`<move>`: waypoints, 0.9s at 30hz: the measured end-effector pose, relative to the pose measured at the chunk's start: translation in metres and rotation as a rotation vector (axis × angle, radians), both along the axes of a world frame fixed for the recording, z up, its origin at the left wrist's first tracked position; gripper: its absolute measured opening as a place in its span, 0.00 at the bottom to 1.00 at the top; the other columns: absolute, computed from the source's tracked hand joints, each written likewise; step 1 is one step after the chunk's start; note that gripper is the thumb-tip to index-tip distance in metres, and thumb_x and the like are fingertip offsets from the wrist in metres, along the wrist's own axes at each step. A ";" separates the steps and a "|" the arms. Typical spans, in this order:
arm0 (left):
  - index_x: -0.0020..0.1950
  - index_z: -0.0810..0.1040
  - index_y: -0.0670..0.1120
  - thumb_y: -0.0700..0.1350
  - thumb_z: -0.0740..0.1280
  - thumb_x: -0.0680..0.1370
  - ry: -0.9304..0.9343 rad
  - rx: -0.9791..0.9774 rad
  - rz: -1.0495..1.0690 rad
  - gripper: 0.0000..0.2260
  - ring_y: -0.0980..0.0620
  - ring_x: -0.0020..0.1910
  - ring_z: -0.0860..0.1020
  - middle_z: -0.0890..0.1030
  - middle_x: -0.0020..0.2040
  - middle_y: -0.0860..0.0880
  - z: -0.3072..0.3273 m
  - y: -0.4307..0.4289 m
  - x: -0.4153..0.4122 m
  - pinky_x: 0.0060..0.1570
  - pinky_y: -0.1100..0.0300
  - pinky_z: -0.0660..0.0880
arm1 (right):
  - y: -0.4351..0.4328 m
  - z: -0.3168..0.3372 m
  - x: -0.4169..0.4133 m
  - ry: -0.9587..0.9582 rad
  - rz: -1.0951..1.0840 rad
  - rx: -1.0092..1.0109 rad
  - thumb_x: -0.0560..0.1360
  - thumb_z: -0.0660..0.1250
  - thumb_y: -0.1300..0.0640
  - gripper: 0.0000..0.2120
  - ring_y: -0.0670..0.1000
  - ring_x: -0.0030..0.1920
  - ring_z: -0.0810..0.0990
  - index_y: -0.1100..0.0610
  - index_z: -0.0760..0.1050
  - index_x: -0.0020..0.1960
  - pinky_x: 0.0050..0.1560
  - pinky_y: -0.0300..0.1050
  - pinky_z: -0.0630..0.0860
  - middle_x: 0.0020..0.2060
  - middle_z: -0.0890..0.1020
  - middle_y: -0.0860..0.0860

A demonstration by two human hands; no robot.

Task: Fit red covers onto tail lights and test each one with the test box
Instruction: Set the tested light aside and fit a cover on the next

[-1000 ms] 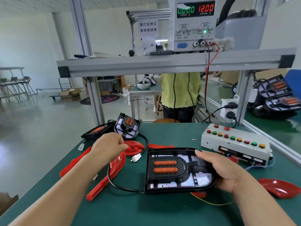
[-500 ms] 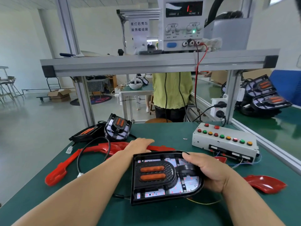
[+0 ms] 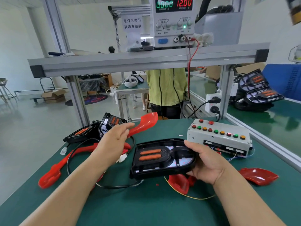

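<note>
My right hand (image 3: 206,163) grips the right end of a black tail light (image 3: 162,158) with two orange strips, tilted just above the green table (image 3: 146,207). My left hand (image 3: 114,141) holds a red cover (image 3: 145,122) lifted in the air behind and left of the tail light. The grey test box (image 3: 219,136), with a row of coloured buttons, sits at the right rear of the table. More red covers lie around: a long one (image 3: 65,163) at left, one (image 3: 259,176) at right, another (image 3: 180,182) under the tail light.
Two more black tail lights (image 3: 96,129) lie at the table's back left. A black cable (image 3: 114,185) loops from the held tail light. A power supply (image 3: 173,22) stands on the overhead shelf (image 3: 130,64). A person in a yellow-green shirt (image 3: 166,88) stands behind the bench.
My left hand has picked a red cover from the table and raised it. The tail light stays in my right hand, now tilted up slightly.
</note>
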State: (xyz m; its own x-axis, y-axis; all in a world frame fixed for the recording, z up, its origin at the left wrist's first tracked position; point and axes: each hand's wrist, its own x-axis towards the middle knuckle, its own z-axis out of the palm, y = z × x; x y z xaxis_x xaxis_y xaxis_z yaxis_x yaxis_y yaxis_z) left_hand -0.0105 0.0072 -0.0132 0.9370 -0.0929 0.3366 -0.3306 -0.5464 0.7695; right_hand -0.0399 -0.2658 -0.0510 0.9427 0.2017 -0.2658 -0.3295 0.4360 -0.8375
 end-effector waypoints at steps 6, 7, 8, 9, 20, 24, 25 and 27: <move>0.61 0.76 0.72 0.45 0.68 0.80 -0.141 0.121 -0.231 0.20 0.59 0.50 0.76 0.76 0.46 0.57 0.002 -0.006 -0.040 0.51 0.71 0.68 | 0.010 -0.006 0.003 0.001 -0.076 0.047 0.82 0.59 0.50 0.20 0.59 0.47 0.86 0.59 0.86 0.49 0.38 0.53 0.83 0.53 0.85 0.60; 0.60 0.77 0.70 0.43 0.69 0.79 -0.152 0.120 -0.267 0.20 0.57 0.48 0.76 0.76 0.45 0.56 0.000 -0.007 -0.045 0.50 0.73 0.68 | 0.011 -0.006 0.003 -0.011 -0.083 0.039 0.83 0.58 0.50 0.20 0.59 0.48 0.86 0.59 0.86 0.50 0.39 0.53 0.83 0.54 0.85 0.60; 0.60 0.79 0.68 0.42 0.69 0.79 -0.155 0.120 -0.294 0.20 0.56 0.47 0.77 0.76 0.45 0.55 -0.001 -0.007 -0.048 0.49 0.73 0.68 | 0.011 -0.006 0.002 -0.025 -0.089 0.030 0.83 0.58 0.50 0.20 0.59 0.49 0.86 0.58 0.86 0.49 0.40 0.53 0.83 0.53 0.85 0.60; 0.59 0.80 0.66 0.41 0.69 0.79 -0.153 0.122 -0.311 0.19 0.56 0.47 0.77 0.76 0.46 0.55 -0.002 -0.007 -0.050 0.49 0.72 0.69 | 0.012 -0.005 0.001 -0.037 -0.099 0.023 0.83 0.59 0.50 0.20 0.58 0.48 0.86 0.57 0.86 0.48 0.41 0.53 0.83 0.52 0.86 0.59; 0.61 0.82 0.52 0.41 0.69 0.78 -0.200 0.231 -0.309 0.13 0.57 0.50 0.75 0.73 0.48 0.59 -0.008 -0.019 -0.059 0.50 0.72 0.69 | 0.019 -0.001 -0.003 -0.060 -0.160 0.024 0.83 0.60 0.49 0.20 0.57 0.44 0.87 0.58 0.87 0.47 0.37 0.50 0.83 0.50 0.86 0.60; 0.62 0.82 0.55 0.39 0.70 0.78 -0.220 0.245 -0.325 0.16 0.55 0.48 0.74 0.72 0.46 0.56 -0.010 -0.024 -0.062 0.49 0.70 0.70 | 0.019 -0.001 -0.006 -0.054 -0.163 0.028 0.82 0.60 0.50 0.18 0.59 0.48 0.86 0.61 0.83 0.56 0.41 0.52 0.83 0.53 0.85 0.62; 0.62 0.82 0.55 0.39 0.70 0.78 -0.225 0.250 -0.323 0.16 0.55 0.48 0.73 0.71 0.46 0.56 -0.011 -0.025 -0.061 0.49 0.70 0.69 | 0.019 -0.001 -0.006 -0.054 -0.159 0.031 0.82 0.60 0.49 0.18 0.59 0.48 0.86 0.61 0.82 0.58 0.42 0.53 0.84 0.53 0.85 0.62; 0.62 0.82 0.56 0.39 0.70 0.78 -0.221 0.244 -0.321 0.16 0.56 0.47 0.73 0.72 0.45 0.56 -0.013 -0.025 -0.061 0.49 0.70 0.68 | 0.019 -0.001 -0.007 -0.051 -0.156 0.045 0.83 0.60 0.49 0.18 0.60 0.50 0.86 0.61 0.80 0.60 0.44 0.54 0.84 0.54 0.84 0.62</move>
State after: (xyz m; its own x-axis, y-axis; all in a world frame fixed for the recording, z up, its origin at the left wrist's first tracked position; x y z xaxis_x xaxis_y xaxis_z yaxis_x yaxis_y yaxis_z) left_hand -0.0715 -0.0182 -0.0261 0.7561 -0.4681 0.4573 -0.6544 -0.5464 0.5227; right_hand -0.0464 -0.2473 -0.0521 0.9755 0.0621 -0.2110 -0.2124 0.5163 -0.8297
